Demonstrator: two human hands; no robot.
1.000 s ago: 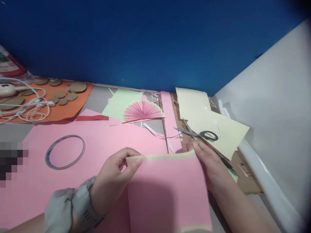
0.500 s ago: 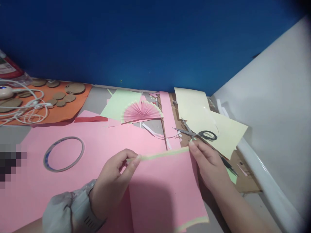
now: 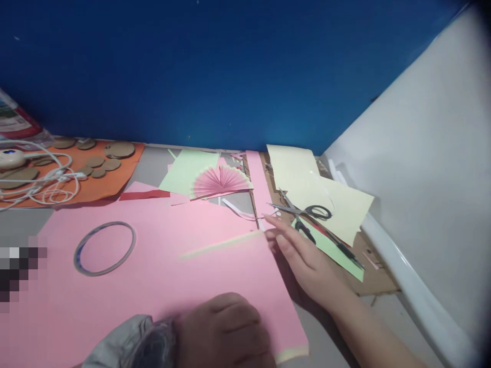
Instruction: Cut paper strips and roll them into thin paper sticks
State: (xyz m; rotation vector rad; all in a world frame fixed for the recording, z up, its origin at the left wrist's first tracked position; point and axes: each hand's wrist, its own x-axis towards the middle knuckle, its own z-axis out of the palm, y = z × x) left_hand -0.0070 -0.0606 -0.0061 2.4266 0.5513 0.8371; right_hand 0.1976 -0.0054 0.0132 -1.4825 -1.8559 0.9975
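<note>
A pink paper sheet with a pale yellow edge [image 3: 215, 266] lies flat on a larger pink sheet [image 3: 126, 276]. My left hand [image 3: 226, 332] rests on its near part, knuckles up and fingers curled under, blurred by motion. My right hand [image 3: 303, 255] lies at the sheet's far right corner with fingers stretched out, fingertips touching the yellow edge. Scissors [image 3: 303, 212] lie just beyond my right hand on pale yellow paper [image 3: 337, 204].
A thin tape ring [image 3: 105, 248] lies on the pink sheet at the left. A folded pink paper fan [image 3: 220, 181] sits on green paper at the back. Cardboard discs [image 3: 111, 156] and a white cable [image 3: 42, 181] lie on orange paper. A white ledge [image 3: 406, 286] borders the right.
Both hands let go of the yellow-edged fold, and the sheet now lies flat. My left hand dropped back toward me onto the sheet; my right hand opened and stayed at the far corner.
</note>
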